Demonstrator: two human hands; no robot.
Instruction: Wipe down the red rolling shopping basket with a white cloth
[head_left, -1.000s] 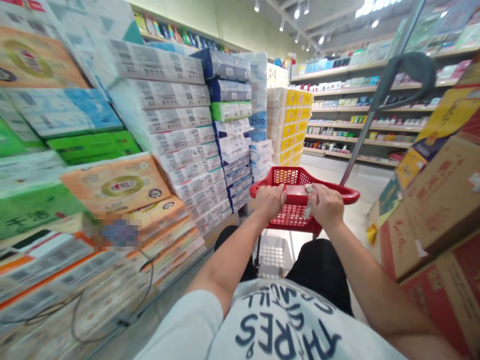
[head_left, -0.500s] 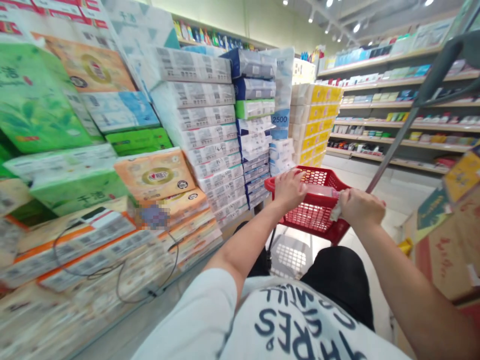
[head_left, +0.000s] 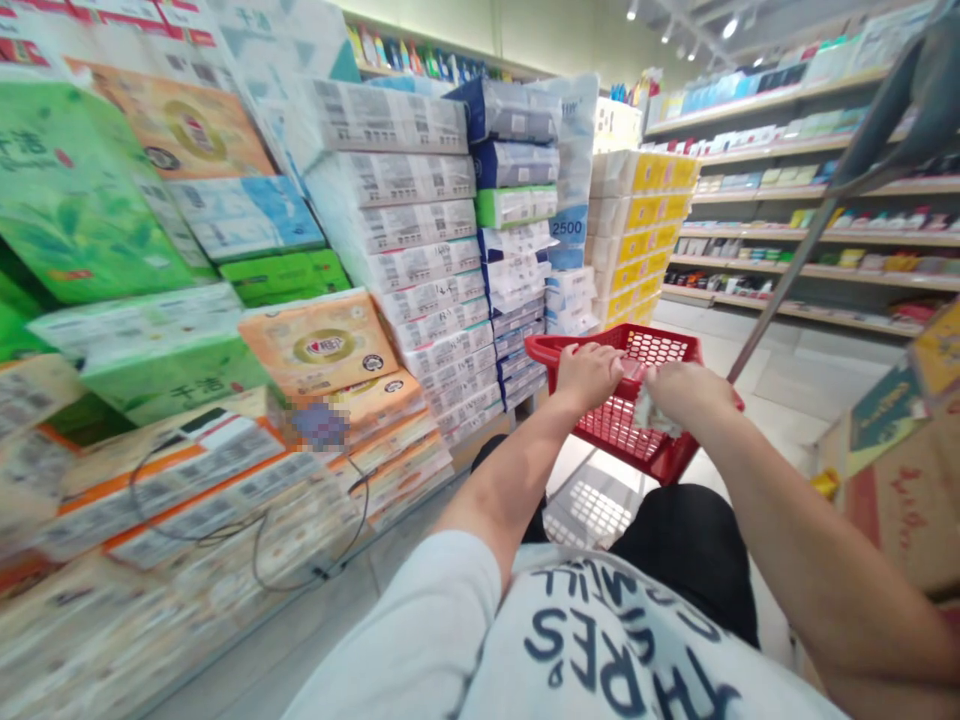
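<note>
A red shopping cart [head_left: 679, 462] with a lattice basket stands directly in front of me. My left hand [head_left: 590, 376] is closed over its handle, left of the middle. Close beside it, my right hand [head_left: 691, 397] is closed and palm down at the handle's right part. A crumpled whitish scrap [head_left: 654, 415], perhaps paper or tissue, pokes out below the right fingers. Whether those fingers also grip the handle cannot be seen. Through the lattice no goods show in the basket.
Stacked tissue packs [head_left: 420, 225] line the left side, with orange packs [head_left: 330, 345] and a loose cable [head_left: 259, 570] nearer. Yellow packs [head_left: 645, 230] stand ahead. Cardboard boxes [head_left: 900, 500] and a slanting grey pole [head_left: 784, 285] are on the right, shelves [head_left: 817, 235] beyond.
My right hand has slid left along the handle, nearer to my left hand, carrying the scrap. The view has shifted slightly; my left hand stays on the handle.
</note>
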